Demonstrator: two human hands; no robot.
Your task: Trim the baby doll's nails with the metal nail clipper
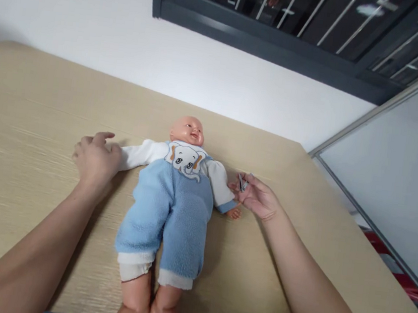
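A baby doll [173, 198] lies on its back, dressed in a white top and light blue overalls with an elephant face on the chest. At the end of the doll's sleeve on the left is my left hand [98, 158], its fingers curved and apart. It hides the doll's hand on that side. My right hand [259, 198], palm turned up, holds a small metal nail clipper [242, 183] with its lever raised. The clipper is close to the doll's other hand [234, 212], which sticks out of a blue cuff.
The doll rests on a light wooden table [40, 105] that reaches back to a white wall [95, 26]. A dark-framed window [277, 38] is above. A pale partition [396, 149] stands at the right, with red items [391, 255] beyond the table's edge.
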